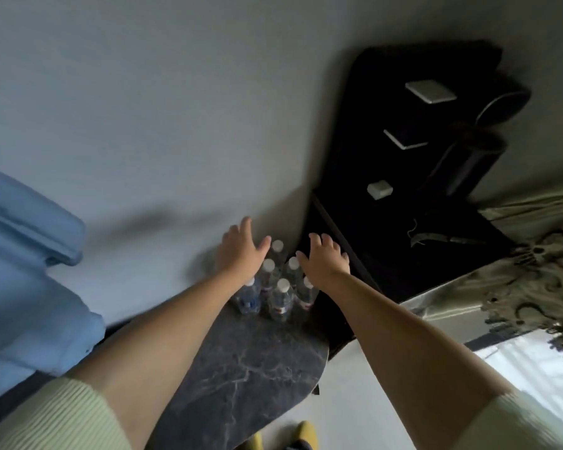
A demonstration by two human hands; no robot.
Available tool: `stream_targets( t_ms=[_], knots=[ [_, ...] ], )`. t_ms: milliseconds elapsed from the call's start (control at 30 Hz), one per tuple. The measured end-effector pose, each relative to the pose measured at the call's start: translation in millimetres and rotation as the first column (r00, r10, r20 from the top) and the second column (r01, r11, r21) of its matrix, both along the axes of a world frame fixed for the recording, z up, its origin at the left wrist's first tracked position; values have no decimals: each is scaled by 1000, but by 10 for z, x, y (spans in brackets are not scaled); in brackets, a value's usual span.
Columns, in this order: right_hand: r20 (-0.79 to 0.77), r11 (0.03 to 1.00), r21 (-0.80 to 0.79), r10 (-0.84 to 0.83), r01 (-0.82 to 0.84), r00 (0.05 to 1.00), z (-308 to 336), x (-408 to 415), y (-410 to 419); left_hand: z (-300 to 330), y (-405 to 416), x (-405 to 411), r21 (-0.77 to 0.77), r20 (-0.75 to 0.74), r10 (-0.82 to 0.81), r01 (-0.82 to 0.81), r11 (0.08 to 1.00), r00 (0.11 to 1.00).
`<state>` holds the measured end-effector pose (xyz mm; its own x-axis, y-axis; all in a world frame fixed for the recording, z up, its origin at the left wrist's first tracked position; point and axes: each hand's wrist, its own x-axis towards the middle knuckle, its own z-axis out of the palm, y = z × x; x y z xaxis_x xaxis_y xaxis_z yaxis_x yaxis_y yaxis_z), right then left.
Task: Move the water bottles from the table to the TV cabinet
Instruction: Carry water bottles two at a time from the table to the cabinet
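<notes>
Several clear water bottles (280, 295) with white caps stand close together at the far end of a dark marble table (241, 371). My left hand (241, 251) hovers over the left side of the cluster with fingers spread, holding nothing. My right hand (325, 258) hovers over the right side, fingers also spread and empty. The black TV cabinet (381, 228) stands just beyond and to the right of the bottles, against the wall.
On the cabinet lie two flat grey devices (431, 90), a small white box (379, 189), dark cylinders (501, 105) and a cable. A blue sofa (23, 254) is at the left, a patterned curtain (533, 271) at the right. Yellow slippers (303, 435) show below.
</notes>
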<state>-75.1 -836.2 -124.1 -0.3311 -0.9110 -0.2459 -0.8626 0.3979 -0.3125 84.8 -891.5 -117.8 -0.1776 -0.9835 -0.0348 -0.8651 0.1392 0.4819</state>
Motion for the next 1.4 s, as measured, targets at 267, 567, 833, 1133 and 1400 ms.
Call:
stream_targets(
  t_ms=[267, 567, 833, 1133, 1400],
  knots=[
    [-200, 959, 25, 282, -283, 938, 565, 214, -57, 607, 191, 445, -169, 231, -26, 66, 983, 973],
    [-201, 830, 31, 551, -557, 810, 686, 495, 340, 593, 1142, 686, -28, 109, 359, -359, 933, 927],
    [-171, 622, 54, 777, -782, 606, 683, 1352, 864, 655, 2182, 1333, 7, 90, 627, -630, 776, 774],
    [-91, 331, 6, 940, -944, 329, 711, 2560, 1929, 791, 3957, 2191, 33, 169, 851, -866, 500, 497],
    [-60, 56, -47, 996, -997, 59, 812, 3208, 3654, 945, 5977, 2401, 16, 130, 976, -984, 176, 177]
  ],
)
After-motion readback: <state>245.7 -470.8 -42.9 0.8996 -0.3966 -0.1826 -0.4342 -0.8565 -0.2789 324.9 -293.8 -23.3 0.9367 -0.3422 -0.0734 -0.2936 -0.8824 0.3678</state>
